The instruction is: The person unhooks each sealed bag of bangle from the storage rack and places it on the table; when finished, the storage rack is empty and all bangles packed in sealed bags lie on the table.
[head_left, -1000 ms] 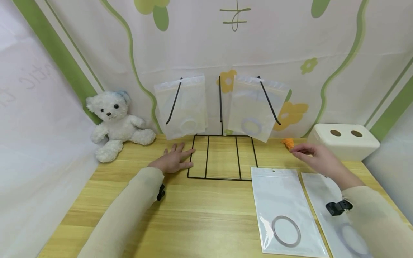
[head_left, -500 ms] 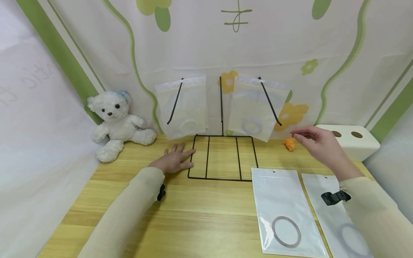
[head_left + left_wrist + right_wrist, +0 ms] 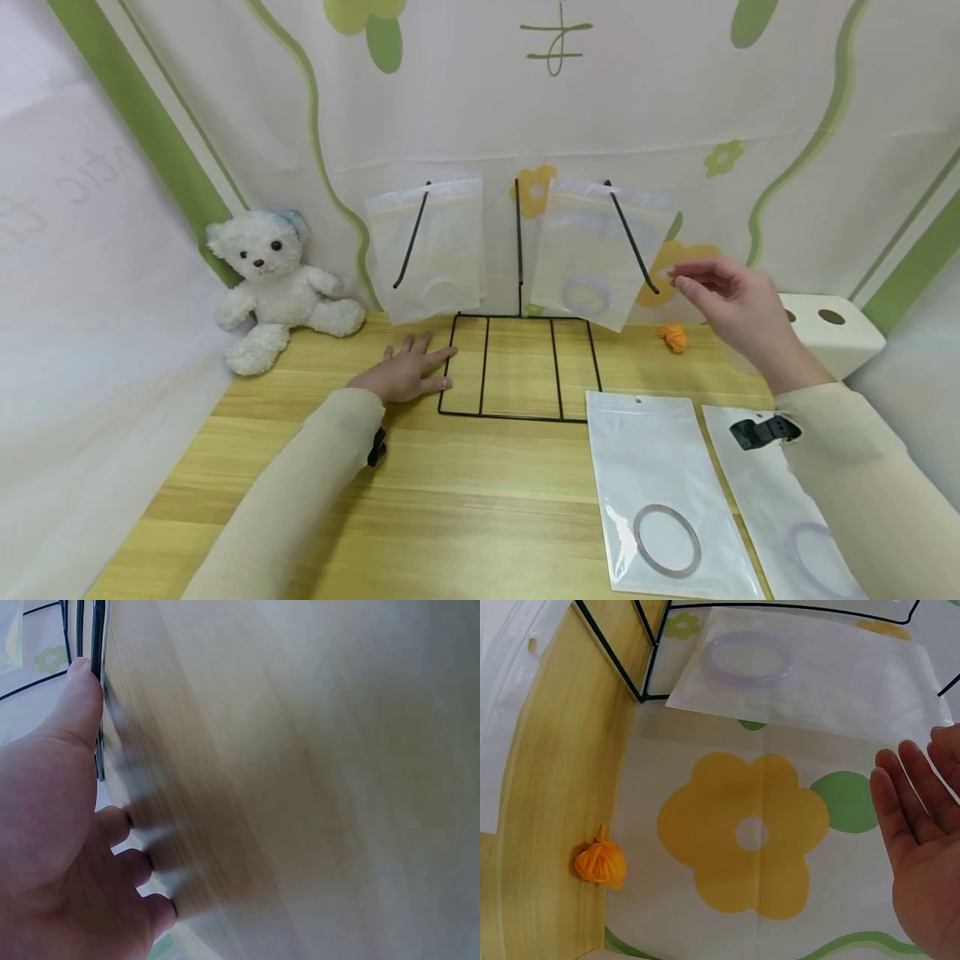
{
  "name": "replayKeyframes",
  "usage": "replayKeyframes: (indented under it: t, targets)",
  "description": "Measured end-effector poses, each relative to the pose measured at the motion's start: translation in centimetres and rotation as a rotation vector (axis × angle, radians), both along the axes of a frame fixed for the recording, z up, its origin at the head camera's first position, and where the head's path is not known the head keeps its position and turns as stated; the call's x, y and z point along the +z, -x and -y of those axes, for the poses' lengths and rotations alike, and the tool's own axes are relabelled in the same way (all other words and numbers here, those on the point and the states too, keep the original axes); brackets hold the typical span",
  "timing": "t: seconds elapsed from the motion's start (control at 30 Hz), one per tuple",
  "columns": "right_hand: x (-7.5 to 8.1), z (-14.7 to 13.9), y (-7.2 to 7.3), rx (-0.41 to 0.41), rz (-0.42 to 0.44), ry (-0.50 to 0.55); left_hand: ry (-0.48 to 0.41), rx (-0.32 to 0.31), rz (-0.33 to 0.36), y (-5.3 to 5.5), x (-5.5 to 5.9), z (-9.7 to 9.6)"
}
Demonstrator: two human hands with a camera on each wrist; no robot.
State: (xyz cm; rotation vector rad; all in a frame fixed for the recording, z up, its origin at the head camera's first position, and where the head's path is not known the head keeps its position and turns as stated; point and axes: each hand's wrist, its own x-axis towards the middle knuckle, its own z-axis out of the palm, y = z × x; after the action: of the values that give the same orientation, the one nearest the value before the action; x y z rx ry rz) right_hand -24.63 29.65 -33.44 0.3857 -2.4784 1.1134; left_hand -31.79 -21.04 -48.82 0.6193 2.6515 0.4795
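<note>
A black wire rack [image 3: 521, 418] stands on the table, with hooks carrying translucent zip bags. My left hand [image 3: 405, 375] lies spread on the wood at the rack's left side, its thumb and a finger against the base wire; in the left wrist view, the thumb [image 3: 81, 697] touches that black wire. My right hand [image 3: 738, 312] is raised near the tip of the right hook [image 3: 636, 250], beside the right hanging bag [image 3: 600, 242]. Thumb and index finger are close together; nothing shows between them. Its other fingers are extended in the right wrist view. Ring shapes show in the bags.
Two white zip bags with rings, one nearer the middle [image 3: 652, 458] and one further right [image 3: 765, 475], lie at the front right. An orange yarn-like bundle [image 3: 674, 337], a white box with round holes [image 3: 832, 329] and a white teddy bear [image 3: 277, 283] stand near the back curtain.
My right hand has risen from beside the orange bundle and moved up and slightly left, toward the right hook's tip. The left hand keeps its place on the rack's base.
</note>
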Motion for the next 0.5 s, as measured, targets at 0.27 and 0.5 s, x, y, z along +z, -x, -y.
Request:
replayKeyframes:
  t: [0.27,0.5]
  targets:
    - [2.1,1.0,1.0,-0.071,-0.011,0.034,-0.005,0.011,0.010,-0.2,0.2,-0.2]
    - [3.5,1.1,1.9,-0.129,0.029,0.055,-0.023,-0.007,-0.005,-0.6,0.7,-0.3]
